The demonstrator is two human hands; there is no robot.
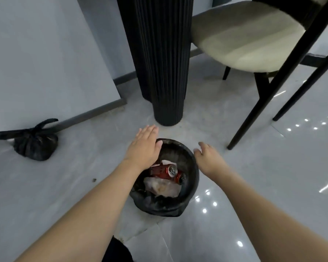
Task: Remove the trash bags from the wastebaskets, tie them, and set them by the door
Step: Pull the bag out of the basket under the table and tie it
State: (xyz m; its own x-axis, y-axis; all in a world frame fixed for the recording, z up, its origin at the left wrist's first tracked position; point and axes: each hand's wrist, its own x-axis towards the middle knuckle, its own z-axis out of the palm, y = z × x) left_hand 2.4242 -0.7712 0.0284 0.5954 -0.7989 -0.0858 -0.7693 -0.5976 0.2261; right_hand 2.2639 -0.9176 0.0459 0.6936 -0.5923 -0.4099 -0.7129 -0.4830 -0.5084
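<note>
Two bare forearms reach forward and down from the bottom corners of the view toward a small round wastebasket (pixel 194 178) standing on the pale glossy floor (pixel 273 186). The basket is lined with a black trash bag (pixel 157 206), whose plastic is folded over the rim and bunches loosely at the near side. Inside lie two red drink cans (pixel 164 170), one with its top facing up, together with crumpled pale paper (pixel 162 187) nearer the viewer and a white scrap behind the cans.

The left hand (pixel 143 146) is flat, fingers straight and together, palm down over the far left part of the rim; its thumb lies at the bag's edge, though whether it actually touches cannot be told. It holds nothing. The right hand (pixel 206 156) hovers just beside the right side of the rim, fingers relaxed and slightly spread, also holding nothing.

Well to the left, near the floor's left edge, a second black trash bag (pixel 35 143) sits knotted shut against the dark baseboard of a grey wall (pixel 45 53).

Just beyond the basket rises a black fluted column (pixel 159 63). To its right stands a chair (pixel 250 35) with a cream seat and thin black legs.
</note>
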